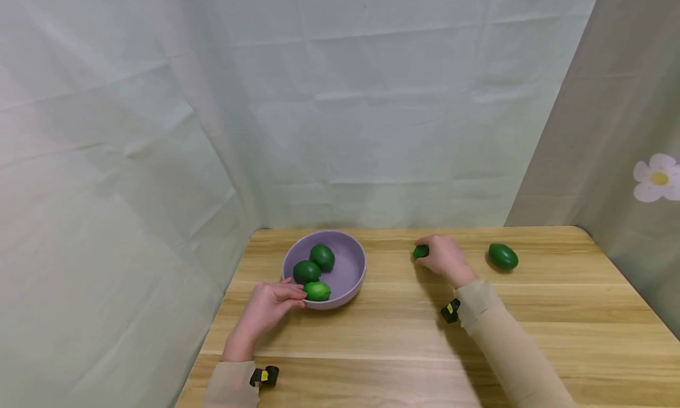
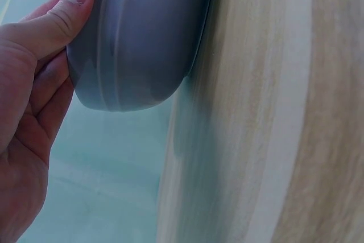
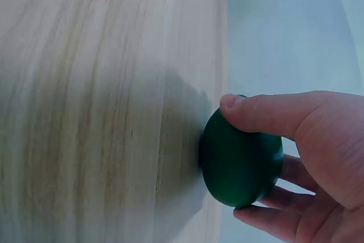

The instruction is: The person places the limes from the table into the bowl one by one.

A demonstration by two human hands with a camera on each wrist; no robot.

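Note:
A lavender bowl (image 1: 347,272) stands at the left of the table with two dark green avocados (image 1: 321,257) and a bright green lime (image 1: 317,291) inside. My left hand (image 1: 271,304) pinches its near-left rim, fingertips beside the lime. In the left wrist view the thumb (image 2: 62,18) presses the outer wall of the bowl (image 2: 148,38). Right of the bowl, my right hand (image 1: 443,258) grips another dark green avocado (image 3: 242,160) between thumb and fingers, close to the tabletop. One more avocado (image 1: 503,257) lies on the table to the right of that hand.
The wooden table (image 1: 393,337) ends at a pale curtain (image 1: 393,130) behind, with more cloth hanging at both sides. A white flower (image 1: 659,178) decorates the right-hand cloth. Each wrist wears a small black camera strap piece (image 1: 450,311).

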